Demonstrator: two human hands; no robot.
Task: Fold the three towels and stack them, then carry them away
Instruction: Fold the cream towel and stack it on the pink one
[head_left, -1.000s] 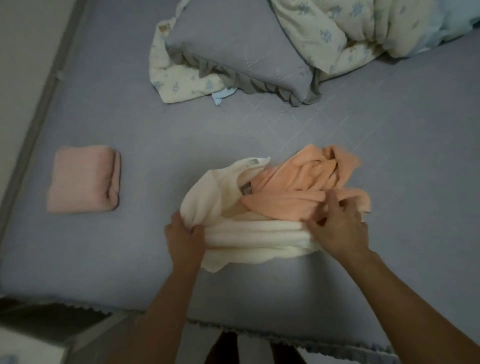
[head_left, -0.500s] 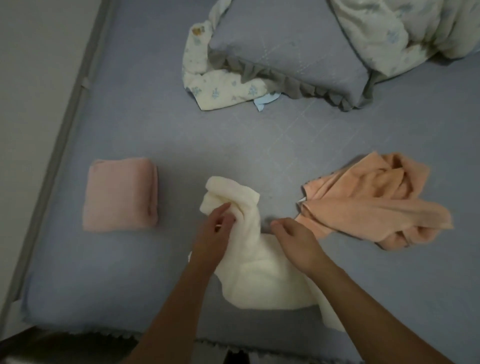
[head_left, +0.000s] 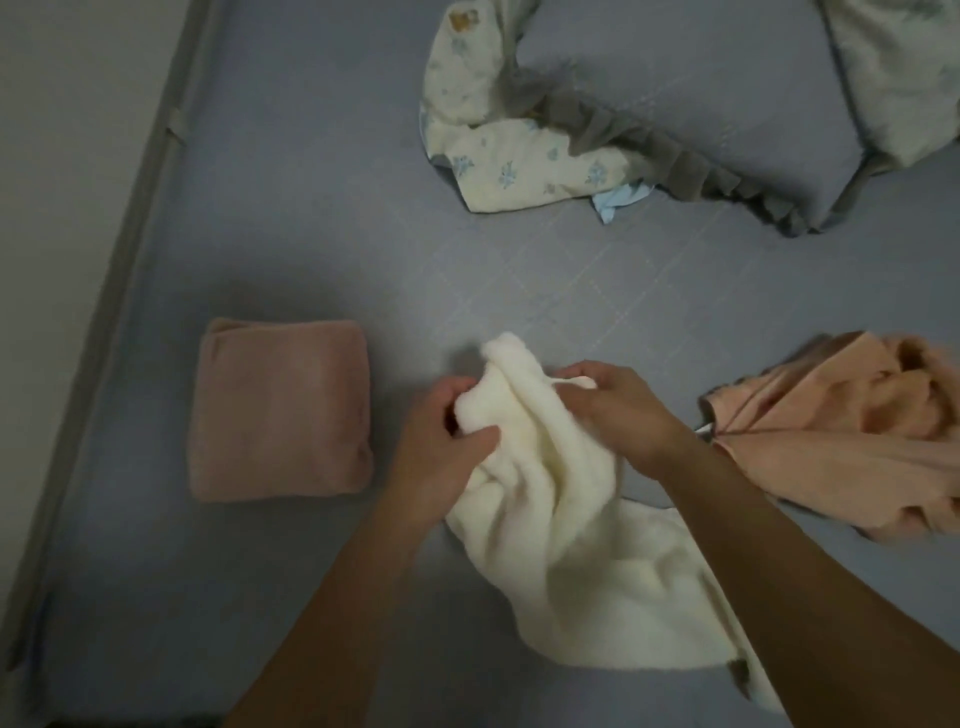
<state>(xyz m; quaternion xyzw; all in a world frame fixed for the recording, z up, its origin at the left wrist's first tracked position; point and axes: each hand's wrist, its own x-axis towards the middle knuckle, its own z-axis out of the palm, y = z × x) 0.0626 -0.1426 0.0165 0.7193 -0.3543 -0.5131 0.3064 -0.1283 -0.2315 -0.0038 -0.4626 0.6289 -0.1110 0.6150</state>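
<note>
Both hands closed on the cream towel at the middle of the bed: left hand gripping a bunched fold, right hand pinching what seems to be a thin loop or corner. Pink towel folded at 9 o'clock, orange towel crumpled at 3 o'clock. Risk from here: uneven corners giving a crooked fold, or cloth sliding over the near edge. No containers in view.

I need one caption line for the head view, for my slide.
Both hands, left hand and right hand, gather the cream towel between a folded pink towel and a crumpled peach towel.
</note>
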